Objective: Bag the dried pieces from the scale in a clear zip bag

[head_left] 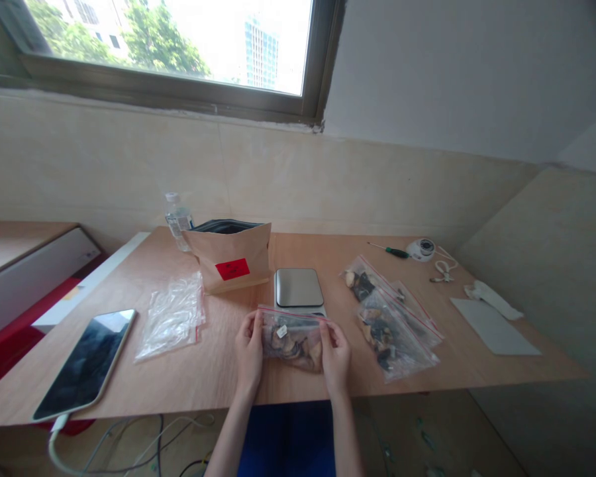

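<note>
Hands: both mine, two in view; left hand [249, 350] and right hand [336, 354] each pinch one end of a small clear zip bag of dried brown slices [292, 341].
Held bag: one, upright between my thumbs and fingers, at the near edge of the pale wooden surface [189, 377], just in front of the scale.
Scale: one flat silver digital kitchen scale [298, 289].
Filled bags: I count two or three overlapping clear zip bags of dried slices [392, 318] to the right; I cannot tell exactly.
Empty bags: one stack of clear plastic bags [171, 317] to the left.
Pouch: one brown paper pouch with a red label [231, 257], open.
Others: one clear water bottle [177, 220], one black smartphone [87, 361].
</note>
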`<state>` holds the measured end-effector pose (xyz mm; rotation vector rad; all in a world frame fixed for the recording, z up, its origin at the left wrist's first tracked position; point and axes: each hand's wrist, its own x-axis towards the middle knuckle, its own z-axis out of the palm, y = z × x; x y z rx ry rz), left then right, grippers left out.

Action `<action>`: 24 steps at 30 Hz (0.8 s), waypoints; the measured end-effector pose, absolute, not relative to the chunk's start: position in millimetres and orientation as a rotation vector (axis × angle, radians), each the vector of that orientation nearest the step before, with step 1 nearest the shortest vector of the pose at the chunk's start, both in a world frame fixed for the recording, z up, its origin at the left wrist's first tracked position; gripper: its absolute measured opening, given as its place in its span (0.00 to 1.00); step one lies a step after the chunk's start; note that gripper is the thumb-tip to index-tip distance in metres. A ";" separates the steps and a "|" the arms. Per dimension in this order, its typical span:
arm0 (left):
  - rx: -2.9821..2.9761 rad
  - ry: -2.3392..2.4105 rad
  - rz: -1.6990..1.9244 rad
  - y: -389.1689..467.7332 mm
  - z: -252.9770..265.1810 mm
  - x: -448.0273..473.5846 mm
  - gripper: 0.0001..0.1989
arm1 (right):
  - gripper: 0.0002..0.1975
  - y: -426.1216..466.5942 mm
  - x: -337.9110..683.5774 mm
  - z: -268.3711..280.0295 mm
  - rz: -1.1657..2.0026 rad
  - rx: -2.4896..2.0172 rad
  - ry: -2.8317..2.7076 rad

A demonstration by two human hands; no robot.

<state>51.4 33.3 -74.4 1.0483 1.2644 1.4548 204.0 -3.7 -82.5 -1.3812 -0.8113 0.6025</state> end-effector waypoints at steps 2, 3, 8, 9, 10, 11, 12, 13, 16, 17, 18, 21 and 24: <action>1.057 1.254 1.447 33.6 -74.9 51.6 0.18 | 0.20 -3.1 205.0 -84.8 0.587 -1.409 -0.811; 1.056 1.251 1.444 33.3 -75.1 51.5 0.18 | 0.21 -2.7 205.7 -86.4 0.578 -1.426 -0.822; 1.033 1.247 1.418 30.9 -77.2 50.3 0.17 | 0.24 -0.2 209.4 -96.0 0.510 -1.488 -0.893; 1.026 1.249 1.415 30.6 -77.6 50.0 0.17 | 0.24 0.3 209.9 -97.5 0.509 -1.492 -0.897; 1.018 1.253 1.414 30.5 -77.9 49.6 0.18 | 0.25 0.8 210.2 -98.7 0.511 -1.494 -0.896; 1.011 1.258 1.415 30.4 -78.1 49.3 0.18 | 0.25 1.3 210.3 -99.5 0.512 -1.494 -0.888; 1.004 1.263 1.417 30.3 -78.3 49.0 0.18 | 0.25 1.8 210.2 -100.1 0.513 -1.491 -0.877; 0.999 1.267 1.420 30.2 -78.4 48.7 0.18 | 0.25 2.2 209.9 -100.3 0.517 -1.482 -0.865; 0.990 1.274 1.425 29.9 -78.3 48.3 0.18 | 0.23 2.9 208.6 -99.7 0.562 -1.429 -0.827; 0.990 1.273 1.425 29.8 -78.3 48.3 0.18 | 0.23 2.9 208.2 -99.3 0.579 -1.416 -0.816; 0.991 1.271 1.423 29.6 -78.2 48.4 0.18 | 0.22 2.7 207.9 -98.7 0.589 -1.408 -0.805; 0.998 1.265 1.420 29.2 -78.1 48.5 0.17 | 0.23 1.7 207.4 -96.5 0.578 -1.409 -0.783; 1.003 1.262 1.426 28.6 -78.7 48.4 0.17 | 0.24 0.3 207.6 -94.0 0.544 -1.411 -0.787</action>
